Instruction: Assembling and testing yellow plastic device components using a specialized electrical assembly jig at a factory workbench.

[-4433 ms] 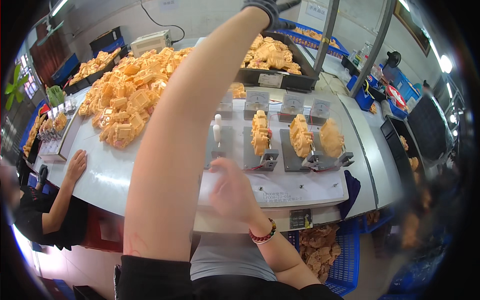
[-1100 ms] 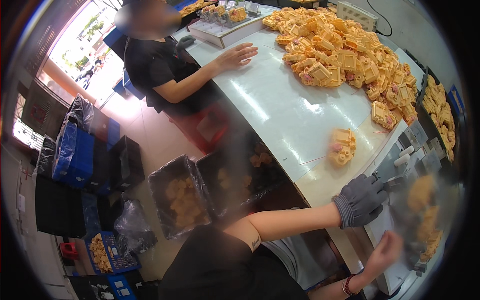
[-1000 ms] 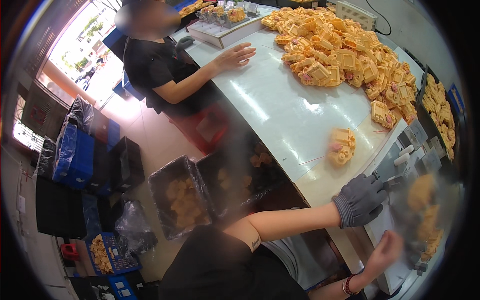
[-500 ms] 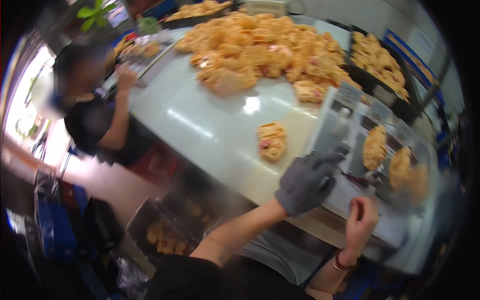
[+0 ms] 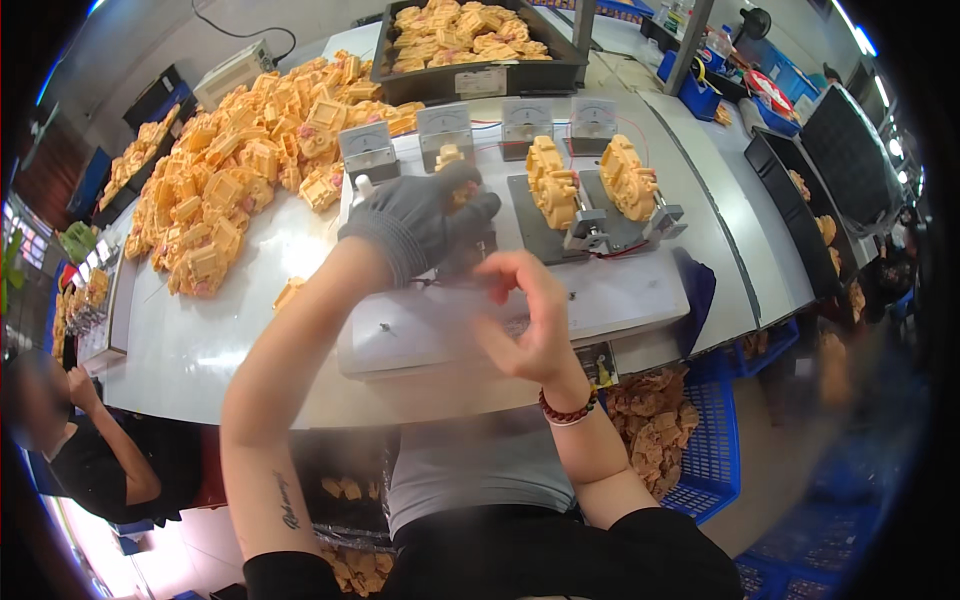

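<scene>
My left hand (image 5: 415,225), in a grey knitted glove, is closed around a yellow plastic part (image 5: 449,156) at the left end of a white test board (image 5: 630,300). The glove hides most of that part and its mount. Just right of it and nearer me, my right hand (image 5: 530,315) is bare, with thumb and forefinger apart and nothing seen between them. Two similar yellow parts, a left one (image 5: 550,185) and a right one (image 5: 628,178), stand upright on dark plates beside metal clamps (image 5: 586,232). Several dial meters (image 5: 526,122) line the board's back.
A large heap of yellow parts (image 5: 215,180) covers the table's left side. Behind the meters stands a black tray (image 5: 480,80) full of parts. A blue basket (image 5: 715,450) sits below the table's right front edge. At the far left a co-worker (image 5: 105,455) sits.
The view has swung right, bringing the board to the centre. My left hand now closes around a part. My right hand has come nearer to it, and its thumb and forefinger have spread.
</scene>
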Tool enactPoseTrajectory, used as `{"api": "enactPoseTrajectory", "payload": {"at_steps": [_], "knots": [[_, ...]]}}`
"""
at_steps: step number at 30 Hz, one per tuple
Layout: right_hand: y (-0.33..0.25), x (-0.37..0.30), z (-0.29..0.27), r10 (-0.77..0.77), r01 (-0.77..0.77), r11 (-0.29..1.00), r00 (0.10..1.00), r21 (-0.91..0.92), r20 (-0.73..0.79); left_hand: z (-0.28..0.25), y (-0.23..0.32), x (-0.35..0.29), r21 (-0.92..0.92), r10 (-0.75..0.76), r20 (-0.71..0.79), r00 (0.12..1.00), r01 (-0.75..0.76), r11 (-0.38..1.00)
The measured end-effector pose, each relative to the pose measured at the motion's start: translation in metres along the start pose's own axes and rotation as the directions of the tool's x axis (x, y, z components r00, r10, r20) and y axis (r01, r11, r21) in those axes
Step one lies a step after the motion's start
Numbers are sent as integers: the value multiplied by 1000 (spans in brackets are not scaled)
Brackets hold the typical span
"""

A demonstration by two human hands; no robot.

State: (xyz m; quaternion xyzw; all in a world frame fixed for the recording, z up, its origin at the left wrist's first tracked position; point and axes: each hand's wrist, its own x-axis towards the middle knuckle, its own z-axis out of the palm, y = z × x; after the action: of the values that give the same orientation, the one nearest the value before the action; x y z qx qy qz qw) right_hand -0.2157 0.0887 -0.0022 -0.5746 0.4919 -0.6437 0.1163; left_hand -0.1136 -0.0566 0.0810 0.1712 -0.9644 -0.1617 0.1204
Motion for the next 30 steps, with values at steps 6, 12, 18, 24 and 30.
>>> {"api": "enactPoseTrajectory", "payload": {"at_steps": [6, 12, 18, 24, 30], "knots": [[-9, -5, -7, -8, 9, 999, 999, -31, 50, -31, -7, 55, 144, -237, -133, 962, 255, 956], [-14, -2, 7, 76, -76, 997, 997, 9, 11, -120, -73, 164, -194, -294, -625, 724, 221, 956], [-15, -12, -40, -57, -2, 872, 993, -489, -106, -77, -22, 62, 137, 222, -527, 820, -177, 975], [5, -13, -79, 157, -84, 821, 984, -565, 81, 1, 44, -94, -22, -42, -515, 856, 36, 999], [2, -18, -73, 125, -79, 824, 991, -561, 44, 70, 15, -117, -50, -291, -592, 751, 327, 944]]}}
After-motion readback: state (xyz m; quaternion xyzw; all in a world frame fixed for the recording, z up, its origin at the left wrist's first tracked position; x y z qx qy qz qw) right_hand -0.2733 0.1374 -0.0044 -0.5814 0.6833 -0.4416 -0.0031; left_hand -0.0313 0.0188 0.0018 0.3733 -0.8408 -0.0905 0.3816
